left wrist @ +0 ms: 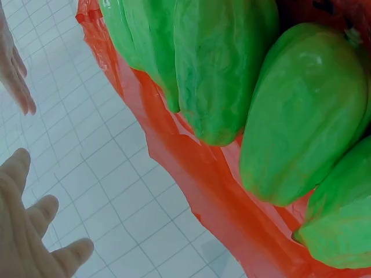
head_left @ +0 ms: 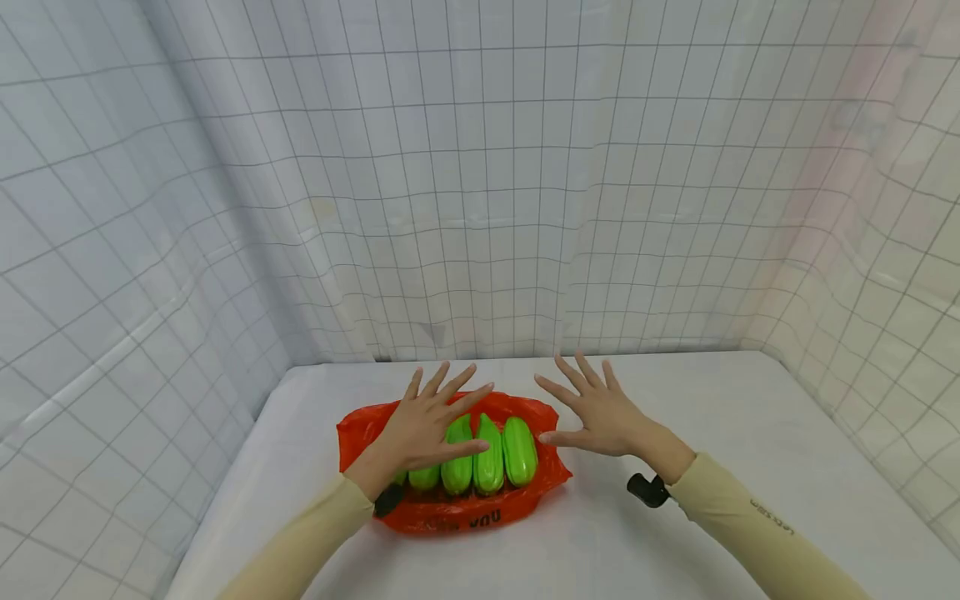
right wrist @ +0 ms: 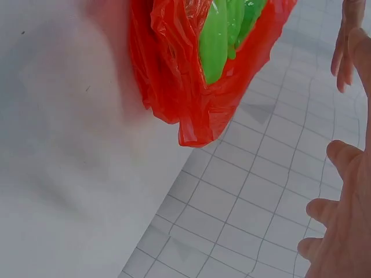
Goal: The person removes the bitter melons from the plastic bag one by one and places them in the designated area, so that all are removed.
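Observation:
A red plastic bag [head_left: 551,483] with dark lettering is spread on the white table. Several glossy green, elongated fruits or vegetables [head_left: 520,452] lie side by side in it, tapering at one end. Over the left part of the bag, my left hand [head_left: 426,423] is held with fingers straight and spread, hiding some of the green pieces. My right hand [head_left: 609,418] hovers by the bag's right edge, its fingers also spread and nothing in it. Close up in the left wrist view, the green pieces [left wrist: 301,116] fill the upper right beside the fingers.
White cloth with a dark grid [head_left: 480,208] hangs behind the table and along both sides. The white tabletop [head_left: 720,417] extends to the right of the bag. A small black device [head_left: 648,490] is worn at the right wrist.

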The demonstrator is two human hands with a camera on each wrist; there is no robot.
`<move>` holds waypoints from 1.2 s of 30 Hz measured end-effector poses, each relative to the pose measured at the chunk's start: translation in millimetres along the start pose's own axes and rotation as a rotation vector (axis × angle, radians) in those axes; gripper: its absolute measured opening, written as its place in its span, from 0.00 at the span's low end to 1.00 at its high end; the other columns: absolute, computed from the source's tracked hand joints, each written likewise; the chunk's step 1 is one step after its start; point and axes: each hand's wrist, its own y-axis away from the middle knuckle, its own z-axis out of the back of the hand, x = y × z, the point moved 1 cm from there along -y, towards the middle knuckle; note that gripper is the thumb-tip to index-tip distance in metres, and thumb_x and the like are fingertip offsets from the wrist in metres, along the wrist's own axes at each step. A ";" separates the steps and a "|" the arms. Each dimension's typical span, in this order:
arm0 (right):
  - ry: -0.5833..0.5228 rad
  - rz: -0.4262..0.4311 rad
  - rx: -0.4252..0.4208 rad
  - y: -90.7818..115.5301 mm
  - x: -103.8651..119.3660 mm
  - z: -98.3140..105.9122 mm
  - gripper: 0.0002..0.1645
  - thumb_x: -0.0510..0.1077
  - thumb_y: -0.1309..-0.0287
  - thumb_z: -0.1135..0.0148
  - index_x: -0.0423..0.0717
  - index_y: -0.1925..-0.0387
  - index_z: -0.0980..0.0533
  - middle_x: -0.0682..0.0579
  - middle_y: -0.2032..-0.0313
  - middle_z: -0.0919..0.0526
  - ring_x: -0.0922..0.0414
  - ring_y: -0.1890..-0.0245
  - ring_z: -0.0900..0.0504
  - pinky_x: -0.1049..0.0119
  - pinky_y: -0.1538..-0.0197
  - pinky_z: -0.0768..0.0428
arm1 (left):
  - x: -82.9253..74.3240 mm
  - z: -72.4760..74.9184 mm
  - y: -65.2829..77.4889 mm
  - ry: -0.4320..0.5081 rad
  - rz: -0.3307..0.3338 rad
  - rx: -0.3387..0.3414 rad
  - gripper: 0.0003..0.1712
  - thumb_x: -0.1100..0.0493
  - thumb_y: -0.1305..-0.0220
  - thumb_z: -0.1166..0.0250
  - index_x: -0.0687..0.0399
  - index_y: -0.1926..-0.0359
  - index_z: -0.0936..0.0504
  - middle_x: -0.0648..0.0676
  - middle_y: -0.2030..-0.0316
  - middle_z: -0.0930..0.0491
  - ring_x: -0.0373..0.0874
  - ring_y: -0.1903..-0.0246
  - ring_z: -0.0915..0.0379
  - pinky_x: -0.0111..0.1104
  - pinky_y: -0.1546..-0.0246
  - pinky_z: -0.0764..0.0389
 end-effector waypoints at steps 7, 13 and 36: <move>-0.039 0.037 -0.088 -1.2 -0.3 -3.2 0.47 0.73 0.43 0.50 0.56 0.28 0.44 0.43 0.31 0.42 0.43 0.31 0.50 0.39 0.35 0.51 | -2.6 0.7 2.5 -0.007 -0.049 -0.084 0.44 0.23 0.40 0.58 0.33 0.27 0.47 0.52 0.29 0.47 0.57 0.32 0.52 0.54 0.35 0.54; -0.072 0.087 -0.123 -2.4 2.0 -5.1 0.41 0.64 0.40 0.43 0.50 0.31 0.38 0.43 0.34 0.37 0.45 0.34 0.41 0.44 0.36 0.44 | -1.1 0.4 12.5 0.055 -0.015 -0.182 0.39 0.32 0.38 0.47 0.43 0.31 0.36 0.56 0.35 0.36 0.56 0.35 0.45 0.51 0.36 0.47; -0.495 0.056 -0.036 -13.0 12.4 -37.3 0.25 0.51 0.36 0.41 0.35 0.47 0.25 0.46 0.56 0.20 0.53 0.62 0.23 0.61 0.60 0.23 | 41.5 -39.0 110.7 0.746 0.983 -0.842 0.34 0.51 0.44 0.30 0.64 0.43 0.32 0.62 0.56 0.34 0.47 0.56 0.42 0.39 0.61 0.38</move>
